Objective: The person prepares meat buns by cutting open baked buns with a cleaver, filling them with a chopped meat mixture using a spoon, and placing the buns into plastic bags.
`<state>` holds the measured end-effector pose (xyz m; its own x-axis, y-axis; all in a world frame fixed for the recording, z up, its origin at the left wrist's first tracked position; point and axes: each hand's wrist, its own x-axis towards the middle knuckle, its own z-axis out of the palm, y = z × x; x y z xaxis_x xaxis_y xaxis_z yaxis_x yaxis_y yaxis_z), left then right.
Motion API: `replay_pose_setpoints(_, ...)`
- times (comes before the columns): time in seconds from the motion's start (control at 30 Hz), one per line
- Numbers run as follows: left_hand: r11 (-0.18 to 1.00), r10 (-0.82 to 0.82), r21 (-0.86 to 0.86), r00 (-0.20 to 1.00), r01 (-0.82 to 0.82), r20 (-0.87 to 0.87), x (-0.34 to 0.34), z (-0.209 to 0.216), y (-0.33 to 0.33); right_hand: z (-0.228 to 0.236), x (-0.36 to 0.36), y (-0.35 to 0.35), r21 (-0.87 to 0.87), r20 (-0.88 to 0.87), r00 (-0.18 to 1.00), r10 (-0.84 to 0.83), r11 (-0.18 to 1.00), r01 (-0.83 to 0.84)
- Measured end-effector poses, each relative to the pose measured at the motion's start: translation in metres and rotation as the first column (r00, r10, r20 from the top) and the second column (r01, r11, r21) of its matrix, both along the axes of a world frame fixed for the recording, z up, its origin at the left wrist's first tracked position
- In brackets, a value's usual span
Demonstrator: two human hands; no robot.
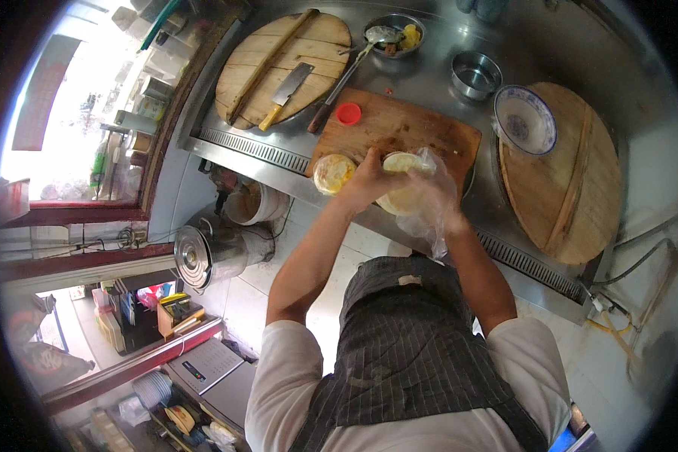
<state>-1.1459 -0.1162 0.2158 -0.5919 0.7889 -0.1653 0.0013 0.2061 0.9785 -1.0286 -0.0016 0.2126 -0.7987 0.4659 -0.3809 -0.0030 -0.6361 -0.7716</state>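
At the near edge of a wooden cutting board point(403, 124), my left hand point(369, 183) is closed on the side of a pale round thing point(401, 202), its kind unclear. My right hand point(438, 192) meets it from the other side, fingers bent and partly hidden. Clear plastic film point(428, 226) covers that hand and hangs past the wrist; whether it is a bag or a glove I cannot tell. Left of my left hand, a round, clear-wrapped thing with yellow contents point(334, 174) sits on the board's corner. A red round lid point(348, 114) lies farther back on the board.
On the steel counter, a cleaver point(288, 93) rests on a round wooden lid point(241, 56) at left. Behind the board are a bowl of food point(408, 47) with a ladle point(354, 69) and a steel bowl point(476, 74). A patterned bowl point(525, 120) overlaps the right wooden lid point(557, 181).
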Motion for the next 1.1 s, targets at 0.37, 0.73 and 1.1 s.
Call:
replay_pose_setpoints(0.37, 0.615, -0.777, 0.292, 0.500, 0.733, 0.381, -0.016, -0.003, 0.000, 0.040, 0.041, -0.036, -0.346, -0.560, 0.739, 0.375, 0.705, -0.619)
replay_pose_setpoints(0.73, 0.815, 0.309, 0.445, 0.928, -0.372, 0.209, -0.054, 0.046, -0.128, -0.016, 0.063, -0.019, -0.506, 0.063, 0.998, -0.029, 0.861, 0.057)
replay_pose_setpoints(1.1, 0.902, 0.097, 0.215, 0.663, -0.374, 0.742, 0.053, 0.024, -0.092, -0.034, 0.012, -0.004, -0.414, -0.289, 0.941, -0.179, 0.909, 0.045)
